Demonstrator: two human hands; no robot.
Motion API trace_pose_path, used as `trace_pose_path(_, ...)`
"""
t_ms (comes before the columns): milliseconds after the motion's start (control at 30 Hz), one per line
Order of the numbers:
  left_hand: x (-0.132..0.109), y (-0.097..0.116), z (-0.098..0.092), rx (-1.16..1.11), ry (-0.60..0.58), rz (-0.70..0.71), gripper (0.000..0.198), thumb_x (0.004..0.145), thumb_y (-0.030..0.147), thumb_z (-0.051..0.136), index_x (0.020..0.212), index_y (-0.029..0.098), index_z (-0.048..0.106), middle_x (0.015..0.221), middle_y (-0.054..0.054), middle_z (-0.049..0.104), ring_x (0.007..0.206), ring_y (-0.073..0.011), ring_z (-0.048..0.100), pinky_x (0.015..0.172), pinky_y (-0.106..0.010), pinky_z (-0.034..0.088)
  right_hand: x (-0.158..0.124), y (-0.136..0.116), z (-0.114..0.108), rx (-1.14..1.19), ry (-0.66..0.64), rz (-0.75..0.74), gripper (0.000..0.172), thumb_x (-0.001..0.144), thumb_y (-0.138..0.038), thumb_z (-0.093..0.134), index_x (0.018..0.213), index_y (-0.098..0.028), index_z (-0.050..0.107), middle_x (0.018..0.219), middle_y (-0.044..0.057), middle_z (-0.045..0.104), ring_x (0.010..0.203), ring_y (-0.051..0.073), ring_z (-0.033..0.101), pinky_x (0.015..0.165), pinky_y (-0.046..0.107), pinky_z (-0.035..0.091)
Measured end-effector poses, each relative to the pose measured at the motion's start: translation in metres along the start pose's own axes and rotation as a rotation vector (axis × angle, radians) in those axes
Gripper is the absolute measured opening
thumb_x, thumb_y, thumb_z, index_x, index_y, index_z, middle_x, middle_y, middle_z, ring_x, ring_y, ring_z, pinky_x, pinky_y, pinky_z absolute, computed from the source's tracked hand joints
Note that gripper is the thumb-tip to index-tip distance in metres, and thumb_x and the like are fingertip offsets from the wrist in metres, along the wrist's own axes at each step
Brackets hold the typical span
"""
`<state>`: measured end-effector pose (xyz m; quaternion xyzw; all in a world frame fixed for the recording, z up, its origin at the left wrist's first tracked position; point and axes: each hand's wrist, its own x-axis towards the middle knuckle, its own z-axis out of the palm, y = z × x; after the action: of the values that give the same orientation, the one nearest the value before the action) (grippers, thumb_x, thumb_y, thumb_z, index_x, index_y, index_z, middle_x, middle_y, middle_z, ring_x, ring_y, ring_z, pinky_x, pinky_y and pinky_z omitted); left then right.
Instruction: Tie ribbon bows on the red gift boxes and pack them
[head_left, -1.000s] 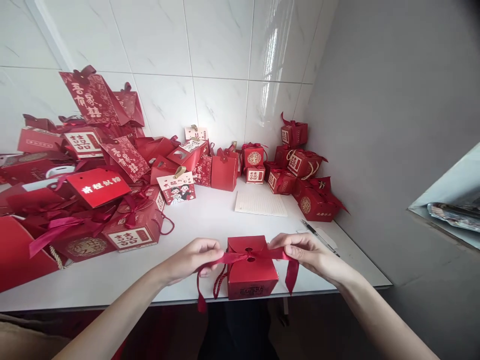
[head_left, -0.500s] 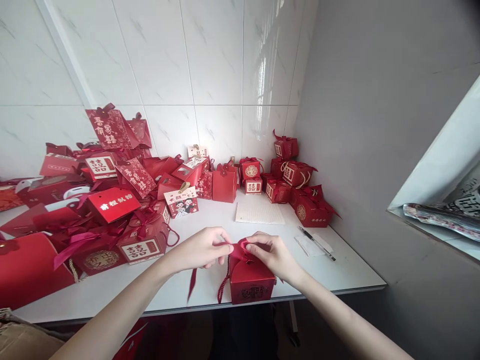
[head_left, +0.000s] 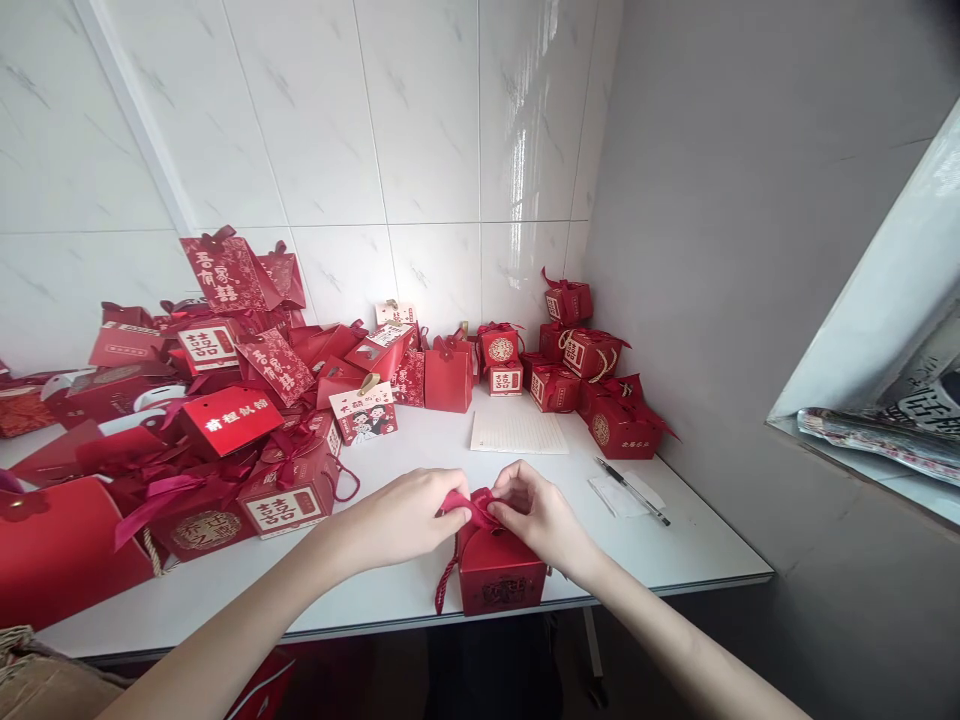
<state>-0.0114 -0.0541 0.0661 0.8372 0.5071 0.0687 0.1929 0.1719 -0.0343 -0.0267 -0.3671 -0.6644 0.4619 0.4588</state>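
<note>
A small red box (head_left: 501, 580) with a dark printed emblem stands at the table's front edge, a twisted red cord hanging on its left side. On its top lies a red ribbon (head_left: 480, 508), looped and partly hidden by fingers. My left hand (head_left: 420, 512) pinches the ribbon from the left, fingers curled round it. Against the ribbon's right side, my right hand (head_left: 536, 515) has thumb and fingertips closed on a loop just above the box lid.
Red gift boxes (head_left: 285, 490) are heaped on the left; more boxes (head_left: 592, 355) are stacked by the right corner. A lined paper pad (head_left: 519, 433) and a pen (head_left: 634, 490) on white slips lie behind the hands. A grey wall (head_left: 712, 250) borders the right.
My left hand has closed more tightly on the ribbon close to the knot, and the hanging ribbon end is no longer visible. My right hand stays at the loop. The view has shifted slightly.
</note>
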Motion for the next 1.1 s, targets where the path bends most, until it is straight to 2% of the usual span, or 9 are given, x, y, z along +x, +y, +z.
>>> trace_pose_path(133,-0.001,-0.001,-0.003,0.037,-0.057,0.049,0.016,0.078,0.025,0.047,0.092,0.026,0.054,0.067,0.006,0.055,0.062,-0.0145,0.051,0.055,-0.023,0.034,0.001,0.002,0.001,0.032,0.006,0.031,0.013,0.074,-0.024,0.057,0.085,-0.022,0.05,0.082,0.001,0.066,0.079,0.016,0.065,0.076,0.032,0.051)
trace_pose_path(233,-0.001,-0.002,-0.001,0.064,-0.073,0.139,0.025,0.077,0.018,0.049,0.097,0.029,0.058,0.095,0.004,0.065,0.087,-0.0168,0.059,0.07,-0.024,0.039,0.002,0.002,0.0,0.042,-0.003,0.053,0.015,0.072,-0.021,0.057,0.087,-0.021,0.053,0.082,0.002,0.067,0.078,0.016,0.066,0.078,0.033,0.052)
trace_pose_path(300,-0.001,-0.001,0.001,0.076,-0.05,0.157,0.027,0.079,0.019,0.049,0.101,0.03,0.059,0.103,0.003,0.066,0.095,-0.0182,0.06,0.077,-0.025,0.039,0.002,0.002,0.0,0.049,-0.009,0.061,0.016,0.071,-0.02,0.057,0.087,-0.021,0.054,0.081,0.001,0.068,0.077,0.015,0.066,0.077,0.032,0.052)
trace_pose_path(433,0.002,0.002,0.001,0.114,-0.007,0.068,0.023,0.082,0.04,0.053,0.096,0.025,0.063,0.092,0.0,0.066,0.085,-0.021,0.061,0.069,-0.028,0.04,0.003,0.0,-0.001,0.044,-0.017,0.064,0.013,0.071,-0.024,0.06,0.084,-0.02,0.059,0.082,0.001,0.068,0.08,0.015,0.066,0.079,0.031,0.052)
trace_pose_path(500,0.004,0.001,0.001,0.154,0.027,0.068,0.024,0.088,0.038,0.046,0.085,0.022,0.064,0.086,-0.001,0.064,0.079,-0.0195,0.06,0.067,-0.028,0.039,0.003,-0.002,-0.001,0.035,-0.015,0.063,0.013,0.071,-0.024,0.061,0.083,-0.019,0.06,0.083,0.001,0.068,0.081,0.016,0.066,0.08,0.031,0.052)
trace_pose_path(600,0.01,-0.001,-0.001,0.209,0.06,0.19,0.026,0.09,0.027,0.044,0.075,0.02,0.064,0.079,-0.002,0.06,0.077,-0.018,0.056,0.07,-0.027,0.038,0.004,-0.004,-0.001,0.023,-0.016,0.065,0.012,0.072,-0.022,0.059,0.083,-0.019,0.06,0.084,0.002,0.069,0.081,0.016,0.066,0.08,0.032,0.052)
trace_pose_path(800,0.027,0.002,-0.001,0.271,0.073,0.396,0.02,0.088,0.019,0.049,0.08,0.021,0.067,0.081,-0.002,0.056,0.085,-0.019,0.052,0.081,-0.031,0.036,0.002,-0.009,-0.001,-0.014,-0.047,0.061,0.02,0.07,-0.017,0.06,0.088,-0.022,0.054,0.073,-0.002,0.07,0.073,0.016,0.067,0.071,0.03,0.051)
trace_pose_path(933,0.039,0.005,0.001,0.111,0.054,0.405,0.013,0.083,0.017,0.054,0.08,0.021,0.065,0.082,0.0,0.059,0.085,-0.0173,0.053,0.085,-0.03,0.037,-0.003,-0.011,0.0,-0.071,-0.035,0.057,0.023,0.071,-0.021,0.062,0.091,-0.024,0.05,0.073,-0.004,0.071,0.073,0.018,0.067,0.065,0.028,0.048)
trace_pose_path(1100,0.047,-0.007,0.018,-0.298,0.083,0.23,0.007,0.078,0.028,0.06,0.08,0.022,0.059,0.077,0.004,0.06,0.071,-0.0143,0.056,0.068,-0.025,0.041,-0.008,-0.01,-0.006,-0.121,0.051,0.059,0.03,0.073,-0.025,0.063,0.1,-0.025,0.049,0.073,-0.004,0.072,0.069,0.017,0.065,0.067,0.029,0.046)
